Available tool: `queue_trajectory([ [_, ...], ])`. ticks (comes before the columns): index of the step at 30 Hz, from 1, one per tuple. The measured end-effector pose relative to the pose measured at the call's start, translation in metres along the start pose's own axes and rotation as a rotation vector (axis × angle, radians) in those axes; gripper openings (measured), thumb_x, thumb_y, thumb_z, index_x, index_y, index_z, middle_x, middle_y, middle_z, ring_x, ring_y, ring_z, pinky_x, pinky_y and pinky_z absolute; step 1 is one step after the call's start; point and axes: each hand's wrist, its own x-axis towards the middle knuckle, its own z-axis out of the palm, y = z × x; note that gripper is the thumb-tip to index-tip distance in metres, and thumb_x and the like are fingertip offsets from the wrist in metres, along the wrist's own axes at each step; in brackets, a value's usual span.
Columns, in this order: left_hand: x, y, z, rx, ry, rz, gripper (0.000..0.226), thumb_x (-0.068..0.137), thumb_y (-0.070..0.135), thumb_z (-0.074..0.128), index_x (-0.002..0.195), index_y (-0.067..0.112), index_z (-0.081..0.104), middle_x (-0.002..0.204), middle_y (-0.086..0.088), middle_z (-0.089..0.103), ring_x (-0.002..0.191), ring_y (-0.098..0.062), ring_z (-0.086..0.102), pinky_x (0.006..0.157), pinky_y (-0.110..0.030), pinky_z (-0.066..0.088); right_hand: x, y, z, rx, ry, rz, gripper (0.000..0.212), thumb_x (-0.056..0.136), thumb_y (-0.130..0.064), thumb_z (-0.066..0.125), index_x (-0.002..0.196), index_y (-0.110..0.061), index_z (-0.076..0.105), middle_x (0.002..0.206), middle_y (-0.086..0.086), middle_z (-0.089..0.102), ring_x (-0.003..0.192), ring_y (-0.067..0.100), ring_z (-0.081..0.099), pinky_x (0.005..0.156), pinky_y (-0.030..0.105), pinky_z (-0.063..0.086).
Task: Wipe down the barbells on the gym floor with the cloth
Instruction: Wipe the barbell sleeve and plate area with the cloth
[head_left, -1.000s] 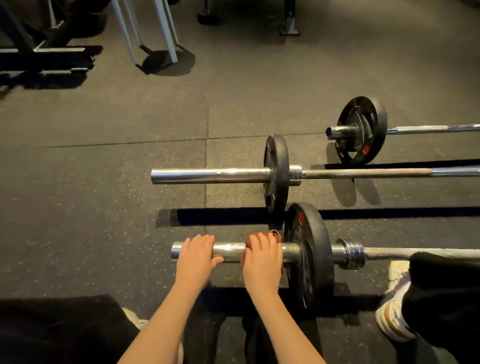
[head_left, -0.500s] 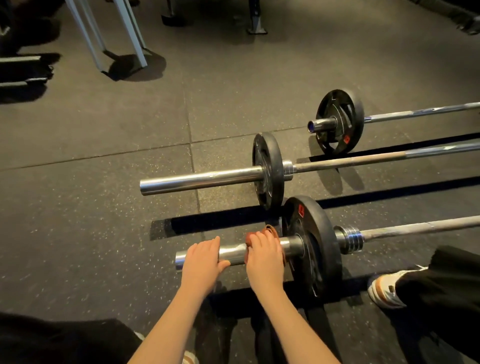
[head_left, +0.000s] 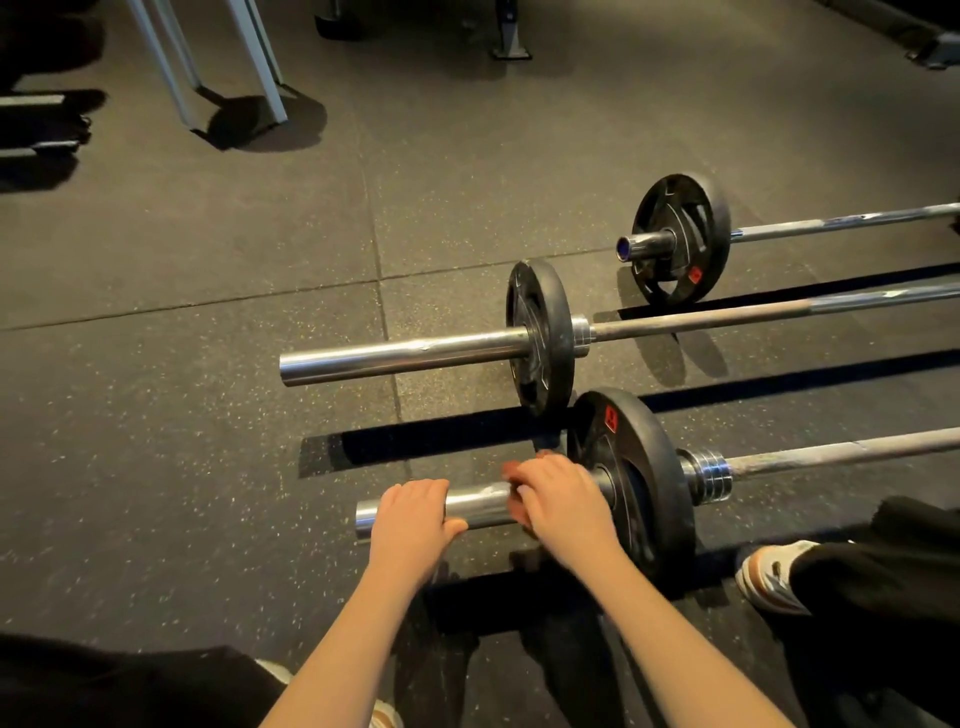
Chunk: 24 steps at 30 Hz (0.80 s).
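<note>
Three barbells lie side by side on the dark rubber floor. The nearest barbell (head_left: 480, 504) has a chrome sleeve and a black plate (head_left: 631, 483). My left hand (head_left: 413, 525) grips the sleeve near its free end. My right hand (head_left: 558, 501) holds a brown cloth (head_left: 511, 470) wrapped on the sleeve, close against the plate; most of the cloth is hidden under my fingers. The middle barbell (head_left: 405, 353) and the far barbell (head_left: 841, 221) lie beyond, untouched.
My shoe (head_left: 769, 574) and dark trouser leg are at the right, beside the nearest bar's shaft. Grey metal frame legs (head_left: 228, 67) and other equipment bases stand at the top left and top. A floor seam (head_left: 384, 291) runs past the middle barbell.
My right hand with the cloth has stayed on the sleeve next to the plate, shifting slightly. The left hand keeps its grip near the sleeve's end. The view has tilted and drifted.
</note>
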Motion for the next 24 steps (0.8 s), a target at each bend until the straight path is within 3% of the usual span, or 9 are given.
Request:
queue_trajectory([
  [2, 0.0, -0.001, 0.001, -0.001, 0.001, 0.005, 0.037, 0.09, 0.055, 0.052, 0.112, 0.026, 0.053, 0.113, 0.008, 0.061, 0.102, -0.015, 0.055, 0.089, -0.03, 0.037, 0.001, 0.013, -0.003, -0.006, 0.086, 0.213, 0.029, 0.093, -0.03, 0.047, 0.108, -0.02, 0.07, 0.101, -0.005, 0.066, 0.107, 0.017, 0.053, 0.091, 0.034, 0.045],
  [4, 0.001, -0.002, 0.002, -0.005, 0.006, 0.002, 0.04, 0.09, 0.055, 0.052, 0.117, 0.026, 0.052, 0.116, 0.008, 0.06, 0.105, -0.015, 0.055, 0.092, -0.03, 0.037, -0.002, -0.016, 0.012, -0.007, 0.161, 0.369, 0.026, 0.093, -0.027, 0.05, 0.111, -0.018, 0.066, 0.113, -0.002, 0.063, 0.122, 0.022, 0.048, 0.103, 0.039, 0.04],
  [7, 0.0, -0.001, 0.003, -0.006, 0.016, -0.003, 0.041, 0.089, 0.055, 0.053, 0.118, 0.026, 0.053, 0.115, 0.009, 0.06, 0.105, -0.013, 0.055, 0.093, -0.029, 0.038, -0.015, -0.055, 0.031, 0.059, 0.143, 0.17, 0.031, 0.091, -0.023, 0.059, 0.121, -0.017, 0.062, 0.127, -0.001, 0.059, 0.13, 0.023, 0.046, 0.113, 0.044, 0.035],
  [10, -0.001, 0.0, 0.003, 0.001, 0.007, 0.003, 0.041, 0.09, 0.056, 0.053, 0.117, 0.025, 0.053, 0.113, 0.008, 0.061, 0.103, -0.015, 0.056, 0.092, -0.03, 0.04, -0.01, -0.019, 0.005, 0.028, 0.0, -0.026, 0.029, 0.093, -0.027, 0.053, 0.12, -0.022, 0.062, 0.12, -0.006, 0.061, 0.119, 0.016, 0.05, 0.103, 0.035, 0.042],
  [12, -0.001, -0.001, 0.004, -0.002, 0.008, 0.003, 0.043, 0.09, 0.056, 0.052, 0.118, 0.024, 0.053, 0.114, 0.007, 0.061, 0.103, -0.015, 0.056, 0.092, -0.031, 0.041, -0.004, 0.006, -0.007, 0.012, 0.036, 0.09, 0.028, 0.093, -0.032, 0.046, 0.111, -0.024, 0.065, 0.106, -0.007, 0.061, 0.108, 0.017, 0.054, 0.091, 0.033, 0.044],
  [15, -0.002, -0.002, 0.005, 0.004, 0.018, 0.001, 0.044, 0.09, 0.057, 0.051, 0.12, 0.024, 0.052, 0.116, 0.008, 0.06, 0.105, -0.015, 0.055, 0.094, -0.03, 0.039, -0.01, -0.019, 0.009, -0.016, 0.139, 0.343, 0.03, 0.093, -0.031, 0.048, 0.117, -0.02, 0.062, 0.121, -0.002, 0.059, 0.127, 0.025, 0.047, 0.105, 0.039, 0.04],
  [19, -0.003, 0.001, 0.005, -0.013, 0.016, -0.001, 0.045, 0.09, 0.056, 0.053, 0.122, 0.025, 0.052, 0.118, 0.008, 0.06, 0.108, -0.014, 0.054, 0.096, -0.03, 0.039, -0.037, -0.059, 0.029, 0.035, 0.134, 0.19, 0.045, 0.085, -0.023, 0.07, 0.128, -0.017, 0.06, 0.134, 0.001, 0.058, 0.131, 0.025, 0.048, 0.107, 0.044, 0.043],
  [22, -0.002, 0.001, 0.002, -0.024, 0.015, 0.005, 0.044, 0.09, 0.055, 0.053, 0.122, 0.024, 0.052, 0.116, 0.008, 0.06, 0.107, -0.014, 0.054, 0.095, -0.03, 0.038, -0.001, -0.037, 0.007, -0.005, -0.003, 0.129, 0.026, 0.096, -0.029, 0.048, 0.116, -0.024, 0.063, 0.116, -0.005, 0.064, 0.114, 0.02, 0.054, 0.097, 0.036, 0.04],
  [24, -0.003, 0.0, 0.002, -0.019, 0.016, 0.002, 0.044, 0.09, 0.056, 0.053, 0.12, 0.024, 0.052, 0.115, 0.008, 0.06, 0.105, -0.014, 0.054, 0.094, -0.03, 0.039, 0.03, -0.033, 0.0, -0.066, -0.115, 0.184, 0.032, 0.099, -0.031, 0.035, 0.109, -0.021, 0.064, 0.109, -0.001, 0.065, 0.111, 0.022, 0.052, 0.096, 0.037, 0.034],
])
